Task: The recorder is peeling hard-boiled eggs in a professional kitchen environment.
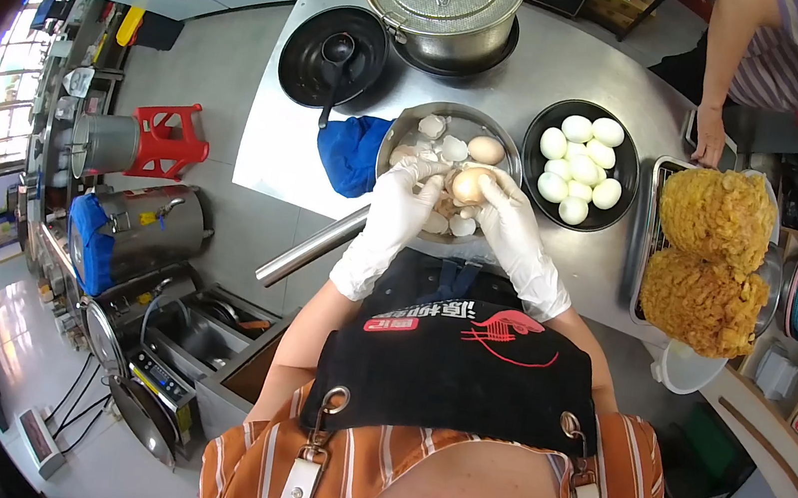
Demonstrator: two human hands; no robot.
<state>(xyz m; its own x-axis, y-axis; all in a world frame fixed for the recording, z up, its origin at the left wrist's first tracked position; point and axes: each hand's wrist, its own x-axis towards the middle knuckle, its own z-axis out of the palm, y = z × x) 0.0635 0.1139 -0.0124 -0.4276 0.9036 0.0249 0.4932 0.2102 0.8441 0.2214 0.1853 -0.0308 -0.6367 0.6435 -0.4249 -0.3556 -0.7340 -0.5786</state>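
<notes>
A brown egg (470, 183) is held in the fingers of my right hand (519, 227), which wears a white glove. My left hand (400, 208), gloved too, is close to the egg's left side; its thumb and forefinger are apart, and whether they pinch a bit of shell cannot be told. Both hands are over a steel pan (393, 131) with a long steel handle (312, 245). Inside the pan lie another brown egg (486, 149) and several broken eggshells (455, 149). To the right, a black bowl (526, 183) contains several peeled white eggs (585, 169).
A blue cloth (352, 156) lies left of the pan, below a black bowl (295, 61) with a ladle (337, 52). A lidded steel pot (449, 36) stands at the back. Golden-brown food (717, 219) is heaped on a rack at right, with another person's hand (709, 135) beside it.
</notes>
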